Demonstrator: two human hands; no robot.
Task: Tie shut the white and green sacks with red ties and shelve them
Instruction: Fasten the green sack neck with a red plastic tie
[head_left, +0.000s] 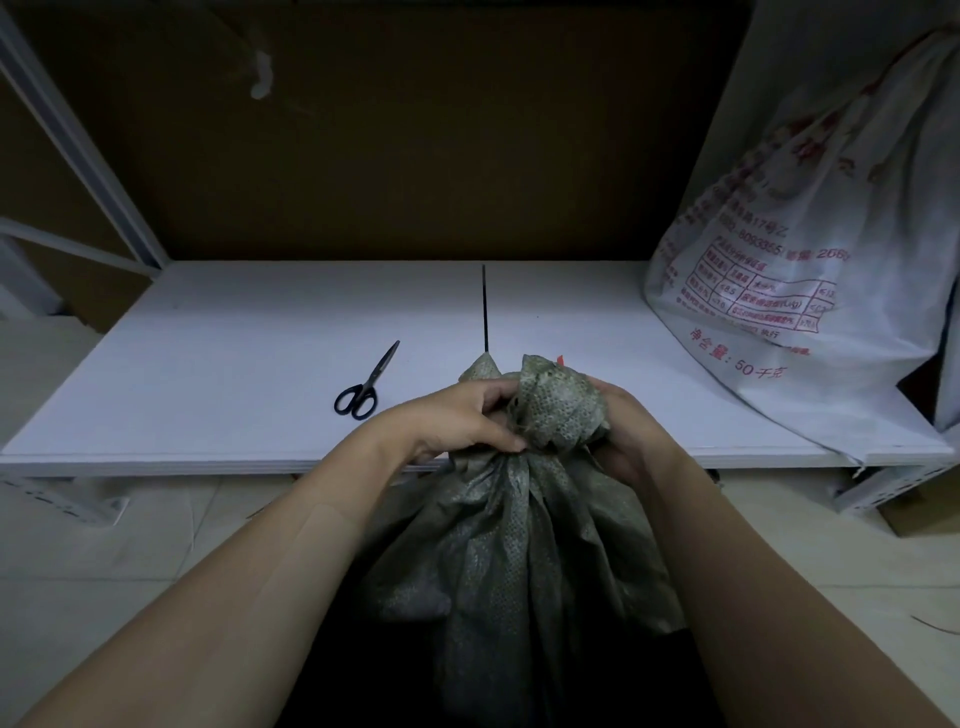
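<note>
The fingers (501, 400) of my left hand (457, 421) are curled tight round the bunched neck of the green sack (519, 545), thumb pressed in at the pinch. My right hand (623, 431) clasps the same neck from the 3 o'clock side, with most of its fingers hidden behind the cloth.

A scrap of red tie (560, 359) pokes out at 12 o'clock of the bunch. I cannot tell whether it is wound round the neck or knotted. The sack stands on the floor against the front edge of the shelf (260, 364).

At 2 o'clock the white sack (795, 291) already sits on the shelf, so I judge that half done, though I cannot make out its tie. Scissors (366, 384) lie on the shelf at 10 o'clock of my hands, apart from them.

What's left, I reckon, is to finish this knot and lift the green sack up.
</note>
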